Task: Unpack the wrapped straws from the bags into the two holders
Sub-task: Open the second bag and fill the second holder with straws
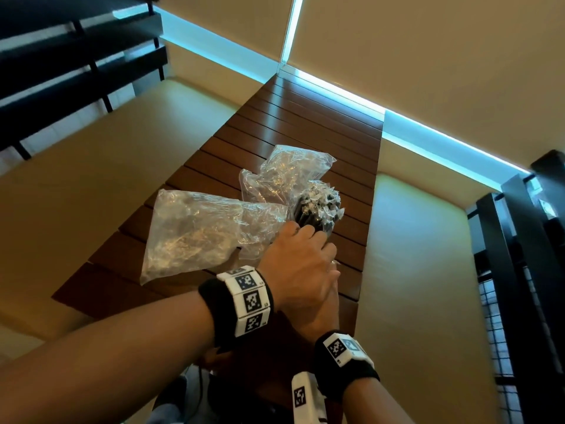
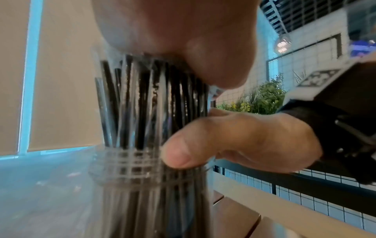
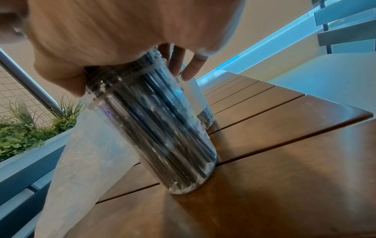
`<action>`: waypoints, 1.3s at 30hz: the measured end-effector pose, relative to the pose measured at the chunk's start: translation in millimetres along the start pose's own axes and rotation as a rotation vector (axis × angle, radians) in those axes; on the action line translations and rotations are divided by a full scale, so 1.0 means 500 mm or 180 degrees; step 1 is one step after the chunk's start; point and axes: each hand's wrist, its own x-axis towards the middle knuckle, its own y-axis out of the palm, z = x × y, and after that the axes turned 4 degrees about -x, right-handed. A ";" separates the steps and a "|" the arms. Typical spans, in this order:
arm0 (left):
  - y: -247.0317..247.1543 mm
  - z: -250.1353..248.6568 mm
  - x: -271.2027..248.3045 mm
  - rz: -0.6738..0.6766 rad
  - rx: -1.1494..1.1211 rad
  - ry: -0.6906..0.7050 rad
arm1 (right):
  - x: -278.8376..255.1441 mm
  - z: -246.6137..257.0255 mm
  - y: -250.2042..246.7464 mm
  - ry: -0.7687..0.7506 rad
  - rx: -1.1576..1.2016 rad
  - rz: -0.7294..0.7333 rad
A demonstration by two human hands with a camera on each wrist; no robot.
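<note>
A clear holder (image 3: 162, 136) packed with black wrapped straws (image 2: 142, 104) stands on the wooden slat table (image 3: 284, 145). My right hand (image 3: 101, 32) grips it near the rim, with the thumb (image 2: 203, 145) on the ridged neck. From above, my left hand (image 1: 299, 258) closes over the straw tops, its fingers (image 3: 183, 67) hanging down the far side. In the head view both hands hide this holder. A second holder (image 1: 318, 206), also full of straws, stands just beyond. Two crumpled clear bags (image 1: 208, 237) (image 1: 284, 175) lie on the table to the left and behind.
One bag (image 3: 87, 153) hangs close to the left of the held holder. Cream bench cushions (image 1: 412, 270) flank the narrow table on both sides. Dark railings (image 1: 519, 270) and green plants (image 3: 30, 133) lie beyond the seats.
</note>
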 end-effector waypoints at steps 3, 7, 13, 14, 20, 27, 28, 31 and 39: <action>0.003 0.004 -0.005 0.0125 -0.0011 0.0091 | -0.001 -0.012 0.009 -0.0083 -0.0074 0.0148; -0.033 0.022 0.008 0.0624 -0.0446 0.0262 | 0.001 -0.016 0.020 0.0391 0.0591 0.0165; -0.079 0.098 0.014 -0.0537 -0.2139 -0.0469 | -0.019 -0.017 -0.006 0.0500 0.0961 0.0039; -0.073 0.124 0.017 -0.0734 -0.2315 -0.0770 | -0.024 -0.019 -0.004 0.0508 0.0892 0.0030; -0.004 0.276 0.015 0.1322 -0.0800 -0.1137 | -0.057 -0.017 -0.001 0.0887 0.0856 -0.0622; 0.054 0.299 -0.011 0.2063 -0.0045 -0.0442 | -0.051 0.036 -0.016 0.0798 0.1053 -0.1194; 0.054 0.300 -0.010 0.2063 -0.0138 -0.0431 | -0.050 0.036 -0.013 0.0923 0.1093 -0.1082; 0.041 0.295 0.016 0.1645 -0.0761 -0.0424 | -0.054 0.034 0.008 0.1348 0.1145 -0.0604; 0.061 0.232 0.141 0.1368 -0.2671 -0.0995 | -0.039 0.000 0.066 0.2176 0.1140 -0.0581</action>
